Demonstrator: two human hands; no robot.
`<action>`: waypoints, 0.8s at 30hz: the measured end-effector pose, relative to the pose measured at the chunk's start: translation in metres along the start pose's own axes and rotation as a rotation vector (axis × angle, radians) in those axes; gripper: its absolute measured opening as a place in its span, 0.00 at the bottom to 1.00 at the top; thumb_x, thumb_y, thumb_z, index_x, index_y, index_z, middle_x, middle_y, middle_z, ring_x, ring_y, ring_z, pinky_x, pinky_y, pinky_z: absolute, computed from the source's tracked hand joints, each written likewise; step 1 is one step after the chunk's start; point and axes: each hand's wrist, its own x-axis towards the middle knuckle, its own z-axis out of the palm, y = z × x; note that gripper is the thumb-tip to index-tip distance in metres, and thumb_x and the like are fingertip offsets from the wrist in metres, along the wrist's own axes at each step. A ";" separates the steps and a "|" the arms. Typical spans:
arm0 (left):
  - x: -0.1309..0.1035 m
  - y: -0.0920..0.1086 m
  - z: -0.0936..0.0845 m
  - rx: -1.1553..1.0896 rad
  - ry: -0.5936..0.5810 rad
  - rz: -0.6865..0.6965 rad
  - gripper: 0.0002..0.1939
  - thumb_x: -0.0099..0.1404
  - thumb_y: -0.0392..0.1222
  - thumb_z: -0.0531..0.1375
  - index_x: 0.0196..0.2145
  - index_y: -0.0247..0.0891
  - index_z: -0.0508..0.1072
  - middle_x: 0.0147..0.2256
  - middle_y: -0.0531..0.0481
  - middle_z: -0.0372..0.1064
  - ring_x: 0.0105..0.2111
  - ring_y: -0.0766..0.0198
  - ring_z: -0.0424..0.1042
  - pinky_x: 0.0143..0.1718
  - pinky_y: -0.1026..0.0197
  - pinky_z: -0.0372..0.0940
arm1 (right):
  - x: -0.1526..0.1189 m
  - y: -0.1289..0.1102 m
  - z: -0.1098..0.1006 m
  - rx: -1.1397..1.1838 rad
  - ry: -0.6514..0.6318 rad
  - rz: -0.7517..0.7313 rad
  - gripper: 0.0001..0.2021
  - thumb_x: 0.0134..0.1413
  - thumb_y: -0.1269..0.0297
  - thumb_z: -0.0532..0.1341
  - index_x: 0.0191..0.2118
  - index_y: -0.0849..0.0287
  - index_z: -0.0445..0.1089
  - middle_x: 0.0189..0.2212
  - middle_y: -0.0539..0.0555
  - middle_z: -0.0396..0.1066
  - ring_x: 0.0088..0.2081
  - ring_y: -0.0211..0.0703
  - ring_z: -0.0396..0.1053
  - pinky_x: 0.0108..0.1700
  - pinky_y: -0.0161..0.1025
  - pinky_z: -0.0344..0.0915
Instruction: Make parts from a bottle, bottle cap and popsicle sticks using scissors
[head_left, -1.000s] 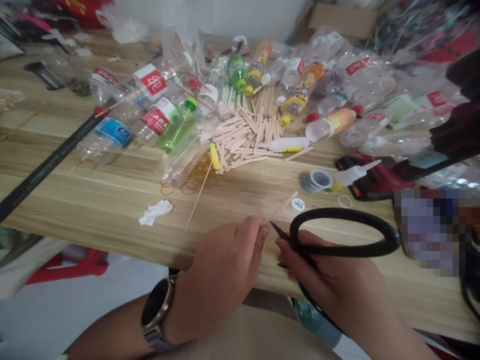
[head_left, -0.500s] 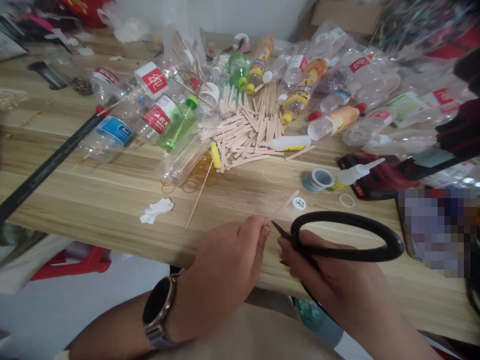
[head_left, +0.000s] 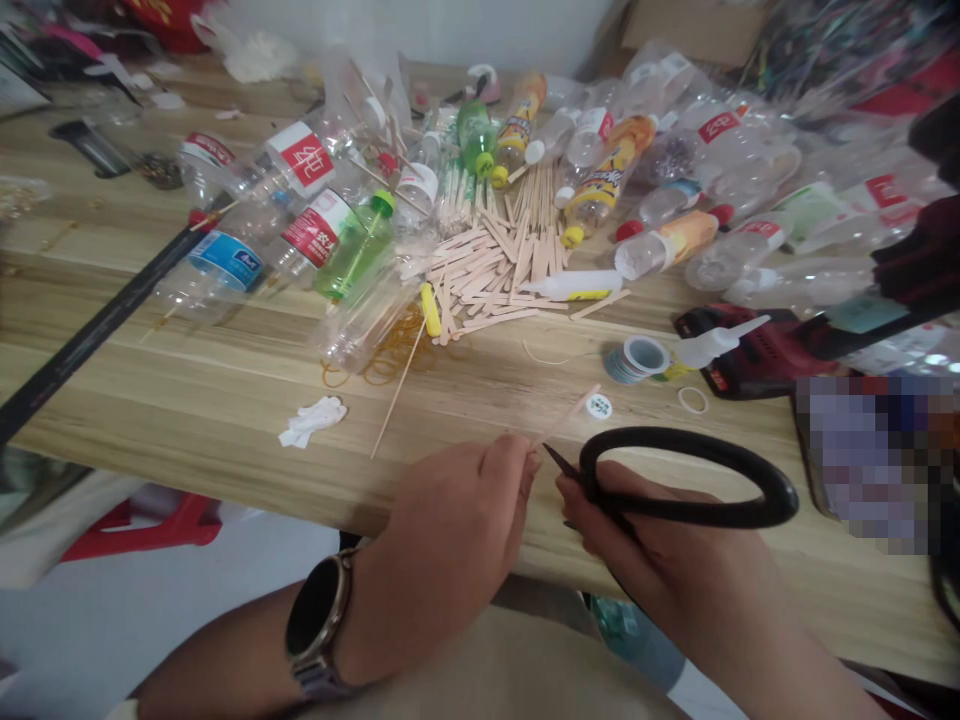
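Observation:
My left hand, with a watch on its wrist, is closed on a thin wooden craft stick. The stick pokes out past the thumb, slanting up to the right. My right hand grips black-handled scissors by the blade end, so the big loop handles stand out to the right. The dark tip of the scissors points at the left fingertips, close to the stick; whether it touches is hard to see. A white bottle cap lies just beyond the stick's far end.
Craft sticks are heaped mid-table among several plastic bottles. Rubber bands, a skewer and crumpled white tissue lie to the left. A spool, a glue bottle and a red power tool are at the right.
Almost nothing differs. The scissors' handle loop has tipped slightly down and to the left, and the craft stick has shifted a touch in my left hand.

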 end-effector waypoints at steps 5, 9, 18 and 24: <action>0.000 -0.001 -0.002 0.056 -0.008 0.022 0.16 0.75 0.39 0.44 0.35 0.39 0.70 0.26 0.48 0.73 0.25 0.60 0.71 0.26 0.61 0.61 | -0.004 0.005 -0.001 -0.104 -0.039 -0.093 0.18 0.74 0.65 0.45 0.36 0.59 0.69 0.23 0.49 0.71 0.21 0.37 0.70 0.21 0.36 0.61; -0.002 -0.001 -0.002 0.051 -0.100 0.019 0.10 0.72 0.36 0.49 0.39 0.38 0.71 0.28 0.47 0.75 0.27 0.58 0.73 0.30 0.58 0.66 | -0.001 0.008 -0.006 -0.258 -0.060 -0.250 0.23 0.73 0.70 0.41 0.36 0.65 0.71 0.22 0.54 0.72 0.18 0.40 0.68 0.18 0.40 0.58; -0.008 -0.006 0.008 0.138 0.054 0.222 0.09 0.66 0.27 0.51 0.36 0.36 0.68 0.28 0.47 0.74 0.24 0.59 0.73 0.25 0.59 0.67 | 0.001 0.012 -0.001 0.388 -0.297 0.151 0.25 0.73 0.63 0.51 0.22 0.60 0.70 0.18 0.48 0.69 0.14 0.30 0.64 0.15 0.27 0.57; -0.005 -0.005 0.002 0.174 0.053 0.214 0.09 0.62 0.26 0.53 0.36 0.36 0.68 0.24 0.49 0.73 0.21 0.60 0.71 0.21 0.59 0.67 | 0.008 0.018 -0.007 -0.024 -0.111 -0.256 0.23 0.74 0.66 0.44 0.33 0.64 0.73 0.24 0.56 0.74 0.20 0.40 0.71 0.19 0.35 0.62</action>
